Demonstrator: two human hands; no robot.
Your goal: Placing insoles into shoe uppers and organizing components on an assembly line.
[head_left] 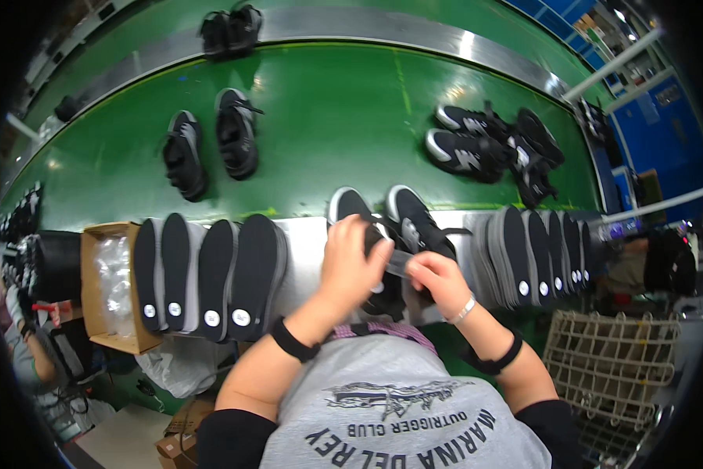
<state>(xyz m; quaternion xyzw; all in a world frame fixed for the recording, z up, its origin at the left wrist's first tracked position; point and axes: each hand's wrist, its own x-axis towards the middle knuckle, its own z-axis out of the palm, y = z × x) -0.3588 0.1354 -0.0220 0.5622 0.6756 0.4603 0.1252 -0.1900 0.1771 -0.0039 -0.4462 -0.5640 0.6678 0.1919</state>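
My left hand point(353, 256) and my right hand point(440, 283) meet over a pair of black shoes at the near edge of the bench. A small clear plastic piece point(399, 263) stretches between them. The right thumb and fingers pinch one end; the curled left fingers and thumb close at the other end. Beneath my hands stand the left shoe point(347, 205) and the right shoe point(415, 219), both with pale toe rims pointing away from me. My hands cover much of the left shoe, and its opening is partly hidden.
Black insoles point(254, 270) stand to the left, beside a cardboard box point(117, 234) of clear plastic pieces. More insoles point(515, 254) stand at right. On the green belt point(328, 102) lie several black shoes point(238, 137). A wire basket point(609, 359) is at lower right.
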